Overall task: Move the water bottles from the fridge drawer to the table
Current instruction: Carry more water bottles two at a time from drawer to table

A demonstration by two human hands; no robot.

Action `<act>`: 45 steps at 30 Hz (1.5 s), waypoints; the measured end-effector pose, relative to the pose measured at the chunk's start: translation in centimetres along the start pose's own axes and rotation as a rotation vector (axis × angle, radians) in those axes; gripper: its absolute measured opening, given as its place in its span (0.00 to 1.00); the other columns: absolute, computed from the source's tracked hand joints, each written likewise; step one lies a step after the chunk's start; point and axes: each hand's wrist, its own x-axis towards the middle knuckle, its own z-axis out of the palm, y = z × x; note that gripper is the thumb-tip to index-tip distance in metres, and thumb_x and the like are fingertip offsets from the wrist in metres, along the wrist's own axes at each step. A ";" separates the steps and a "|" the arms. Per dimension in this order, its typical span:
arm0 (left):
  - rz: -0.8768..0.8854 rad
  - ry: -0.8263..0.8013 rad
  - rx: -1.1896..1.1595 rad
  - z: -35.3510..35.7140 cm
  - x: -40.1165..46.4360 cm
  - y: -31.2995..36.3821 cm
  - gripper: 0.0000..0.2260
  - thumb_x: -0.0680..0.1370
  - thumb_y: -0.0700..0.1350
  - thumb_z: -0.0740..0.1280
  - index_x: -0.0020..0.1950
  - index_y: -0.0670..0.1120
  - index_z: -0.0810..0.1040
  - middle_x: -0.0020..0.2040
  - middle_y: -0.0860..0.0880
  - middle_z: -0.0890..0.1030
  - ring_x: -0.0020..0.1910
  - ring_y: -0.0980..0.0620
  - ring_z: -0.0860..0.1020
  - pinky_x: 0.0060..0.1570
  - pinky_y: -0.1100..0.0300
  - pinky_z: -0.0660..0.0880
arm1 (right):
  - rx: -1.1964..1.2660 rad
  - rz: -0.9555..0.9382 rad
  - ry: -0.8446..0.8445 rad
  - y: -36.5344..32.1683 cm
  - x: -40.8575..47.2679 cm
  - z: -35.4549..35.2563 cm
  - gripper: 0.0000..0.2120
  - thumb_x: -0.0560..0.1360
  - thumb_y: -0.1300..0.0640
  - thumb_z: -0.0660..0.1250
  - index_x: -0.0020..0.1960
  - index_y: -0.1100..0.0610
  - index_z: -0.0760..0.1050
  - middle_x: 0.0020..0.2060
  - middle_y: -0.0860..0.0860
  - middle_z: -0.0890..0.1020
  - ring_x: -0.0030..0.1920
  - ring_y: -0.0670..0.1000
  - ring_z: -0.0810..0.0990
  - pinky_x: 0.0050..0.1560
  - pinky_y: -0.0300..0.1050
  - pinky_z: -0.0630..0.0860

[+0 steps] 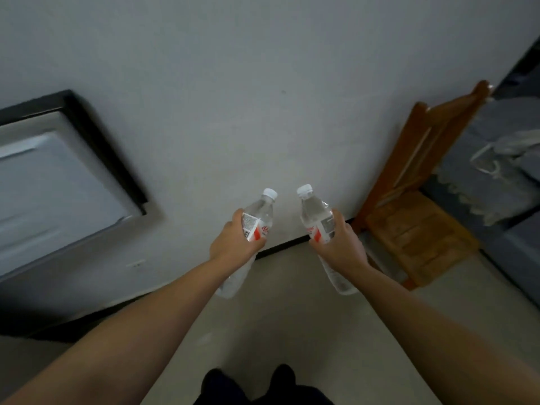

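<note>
My left hand grips a clear water bottle with a white cap and a red-and-white label, held around its middle. My right hand grips a second water bottle of the same kind. Both bottles are held in the air in front of me, caps pointing away toward a grey wall, their bases showing below my hands. The two caps are close together but apart. No drawer interior is in view.
The fridge, grey with a dark frame, stands at the left against the wall. A wooden chair stands at the right. Beyond it is a table with a grey cloth and a plastic bag. Pale floor lies below my arms.
</note>
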 end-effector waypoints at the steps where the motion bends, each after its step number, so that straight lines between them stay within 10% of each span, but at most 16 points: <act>1: 0.035 -0.024 0.015 0.9 0.7 1.0 0.31 0.68 0.62 0.68 0.66 0.54 0.62 0.52 0.49 0.77 0.46 0.47 0.79 0.43 0.53 0.76 | -0.008 0.027 0.021 0.9 0.2 -0.9 0.35 0.72 0.44 0.69 0.73 0.45 0.56 0.60 0.51 0.75 0.54 0.52 0.78 0.50 0.48 0.79; 17: 0.574 -0.508 -0.024 18.5 9.2 23.0 0.27 0.73 0.55 0.71 0.66 0.51 0.64 0.54 0.52 0.74 0.50 0.52 0.76 0.46 0.57 0.74 | 0.041 0.529 0.367 17.1 1.3 -13.9 0.42 0.70 0.44 0.73 0.75 0.44 0.52 0.61 0.52 0.74 0.53 0.52 0.78 0.50 0.51 0.81; 32: 0.820 -0.776 0.115 31.6 10.0 39.3 0.28 0.73 0.54 0.70 0.69 0.53 0.61 0.52 0.51 0.78 0.47 0.50 0.81 0.46 0.51 0.81 | 0.213 0.806 0.704 27.5 -0.4 -23.4 0.31 0.71 0.55 0.73 0.70 0.52 0.63 0.52 0.49 0.78 0.43 0.44 0.78 0.31 0.28 0.66; 45: 0.999 -1.017 0.236 51.1 -7.2 56.4 0.31 0.71 0.53 0.73 0.70 0.50 0.63 0.57 0.49 0.79 0.53 0.48 0.80 0.51 0.52 0.79 | 0.188 1.126 0.915 44.0 -15.1 -35.5 0.29 0.68 0.43 0.68 0.65 0.50 0.64 0.48 0.50 0.80 0.47 0.53 0.80 0.48 0.54 0.79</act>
